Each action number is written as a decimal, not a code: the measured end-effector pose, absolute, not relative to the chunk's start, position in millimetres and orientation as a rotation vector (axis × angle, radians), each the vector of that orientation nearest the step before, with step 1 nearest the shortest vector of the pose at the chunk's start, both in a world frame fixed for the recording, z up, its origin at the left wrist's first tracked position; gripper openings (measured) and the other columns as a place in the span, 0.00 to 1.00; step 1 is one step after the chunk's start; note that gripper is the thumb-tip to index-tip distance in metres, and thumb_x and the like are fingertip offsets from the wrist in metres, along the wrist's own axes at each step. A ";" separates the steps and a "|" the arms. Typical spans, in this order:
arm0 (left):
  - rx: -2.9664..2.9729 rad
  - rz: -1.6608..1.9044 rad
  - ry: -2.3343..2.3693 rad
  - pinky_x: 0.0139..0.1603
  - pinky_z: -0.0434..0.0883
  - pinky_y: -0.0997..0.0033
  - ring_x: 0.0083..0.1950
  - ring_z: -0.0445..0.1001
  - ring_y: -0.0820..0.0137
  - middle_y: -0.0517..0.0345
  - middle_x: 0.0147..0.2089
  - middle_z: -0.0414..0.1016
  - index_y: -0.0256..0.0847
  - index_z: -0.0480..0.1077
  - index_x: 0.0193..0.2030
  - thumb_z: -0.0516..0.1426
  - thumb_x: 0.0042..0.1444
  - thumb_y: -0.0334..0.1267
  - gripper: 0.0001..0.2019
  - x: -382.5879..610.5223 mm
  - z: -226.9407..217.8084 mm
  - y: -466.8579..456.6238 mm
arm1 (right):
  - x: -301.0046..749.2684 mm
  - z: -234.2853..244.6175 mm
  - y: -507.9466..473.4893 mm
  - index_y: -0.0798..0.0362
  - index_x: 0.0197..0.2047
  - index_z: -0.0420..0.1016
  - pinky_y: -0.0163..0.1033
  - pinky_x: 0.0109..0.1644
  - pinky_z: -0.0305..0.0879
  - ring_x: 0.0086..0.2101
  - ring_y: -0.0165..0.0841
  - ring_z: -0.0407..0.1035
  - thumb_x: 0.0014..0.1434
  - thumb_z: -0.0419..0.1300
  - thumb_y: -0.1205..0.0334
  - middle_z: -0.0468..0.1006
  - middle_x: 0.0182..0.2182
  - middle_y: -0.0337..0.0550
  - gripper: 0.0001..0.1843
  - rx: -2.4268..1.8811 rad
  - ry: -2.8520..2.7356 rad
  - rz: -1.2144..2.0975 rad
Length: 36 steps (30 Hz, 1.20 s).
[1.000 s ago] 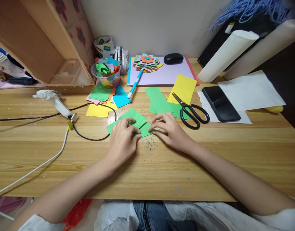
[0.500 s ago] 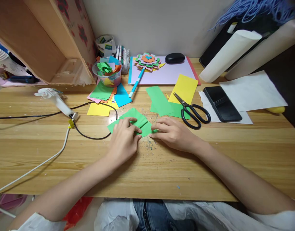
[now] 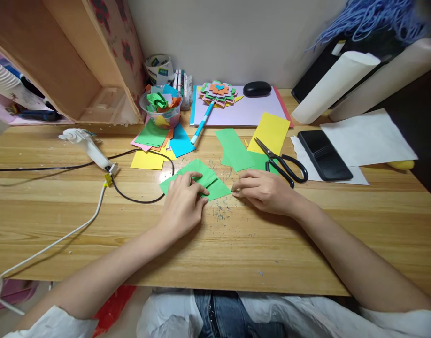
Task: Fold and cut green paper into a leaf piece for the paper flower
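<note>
- Folded green paper (image 3: 217, 188): laid on the surface (image 3: 236, 253); held down by the left hand (image 3: 182, 197), fingers bent and spread, its right corner apparently pinched by the right hand (image 3: 266, 190).
- Skewed creases could be caused by uneven pressure.
- Room is afforded nearward; leftward it is limited by the black cable (image 3: 145, 202), rightward by scissors (image 3: 272, 154).

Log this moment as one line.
left hand: resting on folded green paper | right hand: at paper's right corner | scissors: partly behind right hand
</note>
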<state>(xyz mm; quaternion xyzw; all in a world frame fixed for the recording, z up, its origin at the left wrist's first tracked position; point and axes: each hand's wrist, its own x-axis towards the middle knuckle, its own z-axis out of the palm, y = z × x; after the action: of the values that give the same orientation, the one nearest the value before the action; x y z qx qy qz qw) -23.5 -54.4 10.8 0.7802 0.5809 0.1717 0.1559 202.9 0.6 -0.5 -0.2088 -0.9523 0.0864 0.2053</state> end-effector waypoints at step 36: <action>2.138 1.161 1.433 0.54 0.60 0.62 0.56 0.59 0.66 0.51 0.54 0.62 0.43 0.62 0.47 0.51 0.57 0.34 0.10 -48.1 36.8 -35.3 | 169.7 11.0 -14.3 0.50 0.44 0.63 0.39 0.43 0.67 0.41 0.33 0.68 0.55 0.56 0.63 0.73 0.40 0.41 0.12 -1.105 -1.938 1.095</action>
<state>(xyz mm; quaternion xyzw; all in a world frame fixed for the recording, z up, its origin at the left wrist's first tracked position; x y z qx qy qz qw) -48.1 -35.3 36.8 0.7477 0.5012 0.4060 0.1580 169.7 -14.3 11.0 -0.4209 -0.7383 0.4170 0.3223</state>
